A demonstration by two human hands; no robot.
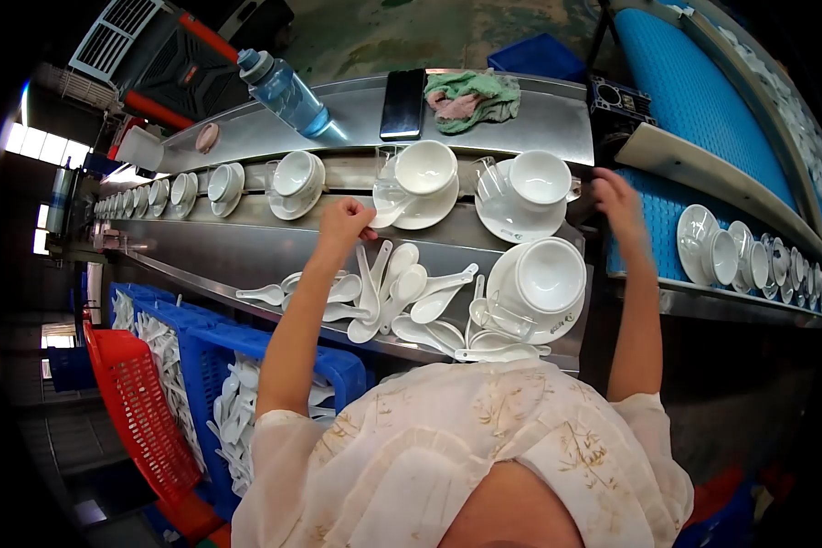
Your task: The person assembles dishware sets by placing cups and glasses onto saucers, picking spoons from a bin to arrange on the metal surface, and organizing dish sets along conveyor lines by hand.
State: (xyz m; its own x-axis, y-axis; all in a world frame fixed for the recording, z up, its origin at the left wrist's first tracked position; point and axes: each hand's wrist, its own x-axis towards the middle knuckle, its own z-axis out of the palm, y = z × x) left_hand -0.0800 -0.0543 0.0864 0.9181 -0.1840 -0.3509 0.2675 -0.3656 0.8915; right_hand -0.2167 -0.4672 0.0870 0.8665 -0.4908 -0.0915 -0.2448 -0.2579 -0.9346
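My left hand point(345, 222) is closed at the edge of a plate, its fingertips at a white spoon point(390, 208) that lies by a bowl point(426, 168) and a clear glass. Out to the right, my right hand point(617, 196) is slightly blurred, with bent fingers beside a plate point(507, 212) that bears a bowl point(540, 177) and a glass point(491, 180); whether it holds anything does not show. Several loose white spoons point(409, 283) lie on the metal surface in front of me. Right of them sits another plate with a bowl point(551, 275) and a glass.
A row of dish sets point(181, 189) runs left along the line. Behind are a water bottle point(287, 96), a phone point(403, 104) and a green cloth point(472, 100). Blue crates point(274, 352) and a red basket point(146, 411) stand lower left. A blue conveyor point(680, 91) is at right.
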